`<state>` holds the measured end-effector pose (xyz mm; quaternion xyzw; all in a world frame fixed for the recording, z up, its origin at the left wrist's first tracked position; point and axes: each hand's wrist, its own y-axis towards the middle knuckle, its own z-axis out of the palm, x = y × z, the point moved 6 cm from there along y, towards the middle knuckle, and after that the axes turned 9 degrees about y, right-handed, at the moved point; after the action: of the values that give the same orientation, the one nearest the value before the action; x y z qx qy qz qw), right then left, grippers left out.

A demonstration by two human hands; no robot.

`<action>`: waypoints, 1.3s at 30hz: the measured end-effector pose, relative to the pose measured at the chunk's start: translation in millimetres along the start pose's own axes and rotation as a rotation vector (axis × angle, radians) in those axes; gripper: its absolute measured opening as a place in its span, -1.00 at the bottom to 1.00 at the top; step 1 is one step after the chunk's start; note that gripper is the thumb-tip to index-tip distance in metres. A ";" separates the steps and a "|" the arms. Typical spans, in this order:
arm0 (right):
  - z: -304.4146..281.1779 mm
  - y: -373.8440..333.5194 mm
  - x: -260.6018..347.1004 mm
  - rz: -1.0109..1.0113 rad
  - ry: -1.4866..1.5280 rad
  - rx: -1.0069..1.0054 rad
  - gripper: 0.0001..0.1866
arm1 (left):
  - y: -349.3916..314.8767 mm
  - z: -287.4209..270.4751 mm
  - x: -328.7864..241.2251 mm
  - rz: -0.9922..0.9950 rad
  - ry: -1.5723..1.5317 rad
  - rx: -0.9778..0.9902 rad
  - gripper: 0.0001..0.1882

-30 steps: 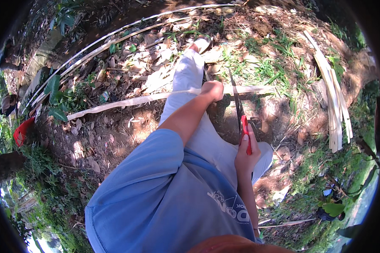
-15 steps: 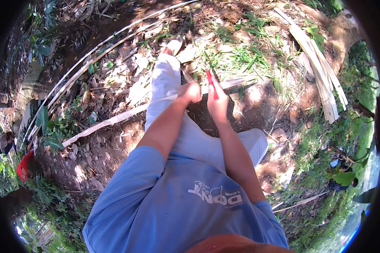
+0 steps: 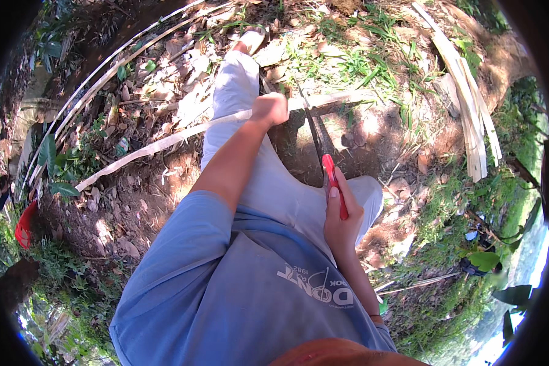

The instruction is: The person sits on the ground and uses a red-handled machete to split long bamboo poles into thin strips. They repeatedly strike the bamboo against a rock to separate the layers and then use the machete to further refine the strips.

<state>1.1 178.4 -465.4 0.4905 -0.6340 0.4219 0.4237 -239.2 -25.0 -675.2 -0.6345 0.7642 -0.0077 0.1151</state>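
Note:
A long pale wooden strip (image 3: 158,145) slants across my lap, rising from the ground at left to the grass past my right knee. My left hand (image 3: 270,110) is closed round it just beyond my thigh. In my right hand (image 3: 343,216) is a red-handled handsaw (image 3: 316,135), held by its handle close to my body. Its dark blade points away from me and crosses the strip a little to the right of my left hand. Whether the teeth have cut into the wood is too small to tell.
Several pale split strips (image 3: 466,107) lie in a bundle at the right, beside a thick root or trunk (image 3: 509,58). Long thin strips (image 3: 94,88) curve along the upper left. A red object (image 3: 25,224) sits at the far left. Dry leaves and grass cover the ground.
My right hand has drawn the saw back toward my body, so more blade shows. My left hand stays closed on the strip. The view has shifted slightly.

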 end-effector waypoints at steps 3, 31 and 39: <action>35.4 66.9 -7.0 -0.101 -0.076 0.005 -0.58 | -10.6 4.9 -5.7 0.021 0.051 -0.025 -0.84; 14.2 21.8 14.1 -0.082 -0.014 0.006 -0.58 | -10.5 12.8 2.1 -0.130 0.056 -0.096 -0.87; 121.2 187.1 -41.0 -0.428 0.115 -0.100 -0.59 | -16.4 -4.8 -13.4 -0.023 -0.047 -0.017 -0.84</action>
<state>-190.6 104.5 -561.2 0.5674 -0.5103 0.3178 0.5628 -222.0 -15.9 -665.7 -0.6443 0.7540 0.0126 0.1276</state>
